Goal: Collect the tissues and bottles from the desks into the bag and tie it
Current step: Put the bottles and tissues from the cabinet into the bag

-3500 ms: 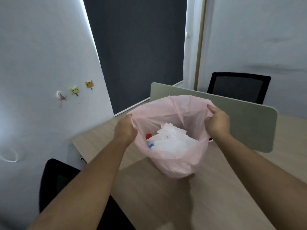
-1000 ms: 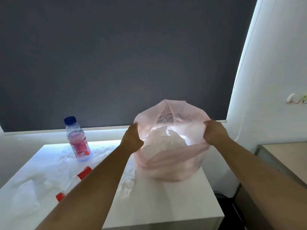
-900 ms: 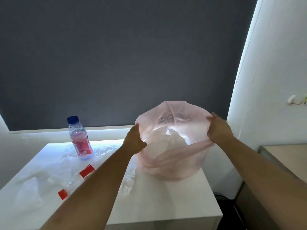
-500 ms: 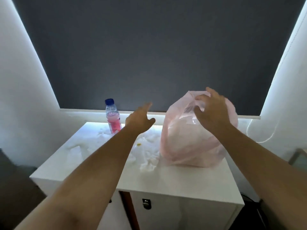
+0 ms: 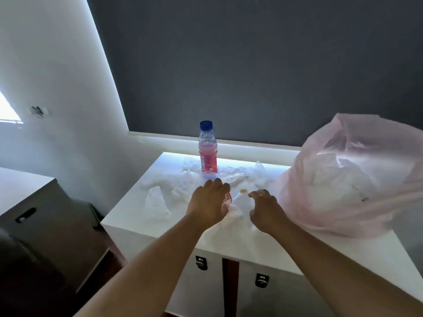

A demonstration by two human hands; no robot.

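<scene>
Upright, the clear bottle (image 5: 207, 150) has a blue cap; the thin pink bag (image 5: 357, 179) bulges with crumpled tissue. Left hand (image 5: 209, 204) curls over a lying bottle (image 5: 227, 199), grip unclear; right hand (image 5: 265, 208) is open, empty

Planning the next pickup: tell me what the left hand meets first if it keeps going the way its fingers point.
Probably the lying bottle, whose red label peeks out just past the left hand. Farther along that line stands the blue-capped bottle. Depth is unclear, so contact may already exist.

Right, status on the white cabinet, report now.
Both hands open: left hand over the lying bottle, right hand over tissues. Upright bottle uncollected. Pink bag untied, at right. Nothing blocking.
</scene>
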